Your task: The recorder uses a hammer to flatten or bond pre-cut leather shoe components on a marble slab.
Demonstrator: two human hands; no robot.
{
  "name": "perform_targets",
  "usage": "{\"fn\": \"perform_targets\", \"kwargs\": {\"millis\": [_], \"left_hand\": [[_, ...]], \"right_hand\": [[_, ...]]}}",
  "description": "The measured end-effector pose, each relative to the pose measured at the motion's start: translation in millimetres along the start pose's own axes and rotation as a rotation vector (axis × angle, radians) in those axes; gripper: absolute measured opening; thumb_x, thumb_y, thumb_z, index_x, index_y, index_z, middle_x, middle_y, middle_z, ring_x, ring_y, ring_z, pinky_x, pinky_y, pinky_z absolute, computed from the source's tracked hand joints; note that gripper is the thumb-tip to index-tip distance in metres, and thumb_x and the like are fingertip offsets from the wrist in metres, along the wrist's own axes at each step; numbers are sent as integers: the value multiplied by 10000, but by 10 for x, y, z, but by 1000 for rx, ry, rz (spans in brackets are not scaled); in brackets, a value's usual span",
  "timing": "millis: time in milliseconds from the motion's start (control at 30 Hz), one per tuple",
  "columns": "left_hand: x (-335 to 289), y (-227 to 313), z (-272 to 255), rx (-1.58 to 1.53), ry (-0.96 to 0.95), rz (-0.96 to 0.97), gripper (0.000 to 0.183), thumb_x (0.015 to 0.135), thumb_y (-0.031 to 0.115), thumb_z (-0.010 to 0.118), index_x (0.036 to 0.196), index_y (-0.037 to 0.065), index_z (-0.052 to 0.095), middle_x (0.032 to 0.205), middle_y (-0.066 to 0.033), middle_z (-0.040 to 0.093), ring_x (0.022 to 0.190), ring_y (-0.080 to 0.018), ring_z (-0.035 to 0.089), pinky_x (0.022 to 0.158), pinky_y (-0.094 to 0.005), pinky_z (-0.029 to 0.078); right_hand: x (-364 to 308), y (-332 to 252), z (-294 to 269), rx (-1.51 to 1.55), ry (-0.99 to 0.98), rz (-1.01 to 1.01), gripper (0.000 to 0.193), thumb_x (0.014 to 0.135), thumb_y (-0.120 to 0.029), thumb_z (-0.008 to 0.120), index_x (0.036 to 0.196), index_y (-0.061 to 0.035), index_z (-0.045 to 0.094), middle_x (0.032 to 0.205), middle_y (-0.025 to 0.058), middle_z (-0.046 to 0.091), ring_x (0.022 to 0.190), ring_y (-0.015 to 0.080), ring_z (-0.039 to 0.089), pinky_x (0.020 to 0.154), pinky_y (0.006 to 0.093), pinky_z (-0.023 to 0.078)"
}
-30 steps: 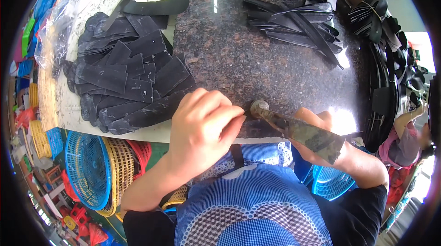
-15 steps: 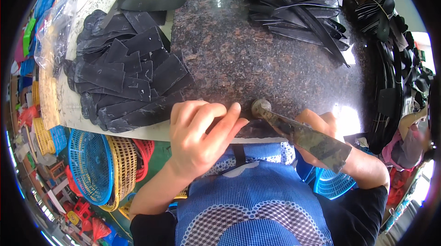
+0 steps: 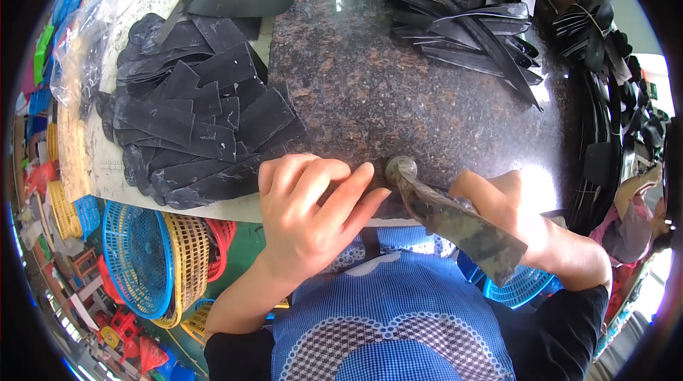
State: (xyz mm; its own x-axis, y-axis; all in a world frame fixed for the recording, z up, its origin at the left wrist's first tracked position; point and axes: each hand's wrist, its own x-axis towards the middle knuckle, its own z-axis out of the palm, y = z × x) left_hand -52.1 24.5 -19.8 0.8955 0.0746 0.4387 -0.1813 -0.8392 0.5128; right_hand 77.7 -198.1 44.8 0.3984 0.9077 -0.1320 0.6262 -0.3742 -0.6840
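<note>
My right hand [image 3: 498,199] is closed round the handle of a worn shoemaker's hammer [image 3: 459,228], whose grip is mostly hidden. The hammer's round face is at the table's near edge, and its broad flat tail slants down over my apron. Just left of the round face, my left hand [image 3: 313,203] rests at the edge with fingers curled and thumb and forefinger close together. Whatever lies under those fingertips is too dark and covered to make out. Beyond my left hand is a heap of black flat strips [image 3: 206,107].
More narrow black strips [image 3: 477,36] lie at the far right of the speckled stone tabletop [image 3: 334,96]. Bundled black pieces [image 3: 583,22] crowd the right edge. Blue [image 3: 139,260] and yellow baskets stand below left; another blue basket [image 3: 516,285] is below right. A person sits far right.
The hammer has turned, its tail swinging nearer my body and its round face shifting slightly left. My right hand has moved slightly. My left hand stays in nearly the same place.
</note>
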Motion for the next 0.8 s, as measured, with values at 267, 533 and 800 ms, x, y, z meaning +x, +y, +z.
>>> {"fn": "perform_targets", "kwargs": {"millis": [267, 533, 800], "left_hand": [[-98, 13, 109, -136, 27, -18, 281, 680, 36, 855, 941, 82, 762, 855, 18, 626, 818, -214, 586, 721, -367, 407], [-80, 35, 62, 18, 53, 58, 290, 663, 128, 881, 924, 100, 759, 846, 37, 611, 798, -185, 597, 745, -349, 417], [-172, 134, 135, -43, 82, -92, 260, 674, 126, 895, 895, 120, 758, 845, 45, 623, 804, -186, 598, 738, -361, 394]], "right_hand": [[47, 7, 0, -154, -3, -127, 204, 877, -114, 733, 937, -44, 552, 628, 82, 567, 514, 280, 650, 459, 398, 483], [166, 46, -28, -131, -24, -214, 242, 900, -178, 745, 903, -53, 538, 566, 51, 506, 476, 253, 610, 428, 380, 451], [150, 21, -130, -75, -66, -183, 202, 893, -142, 721, 964, -43, 560, 599, 73, 531, 518, 298, 648, 469, 390, 488]]}}
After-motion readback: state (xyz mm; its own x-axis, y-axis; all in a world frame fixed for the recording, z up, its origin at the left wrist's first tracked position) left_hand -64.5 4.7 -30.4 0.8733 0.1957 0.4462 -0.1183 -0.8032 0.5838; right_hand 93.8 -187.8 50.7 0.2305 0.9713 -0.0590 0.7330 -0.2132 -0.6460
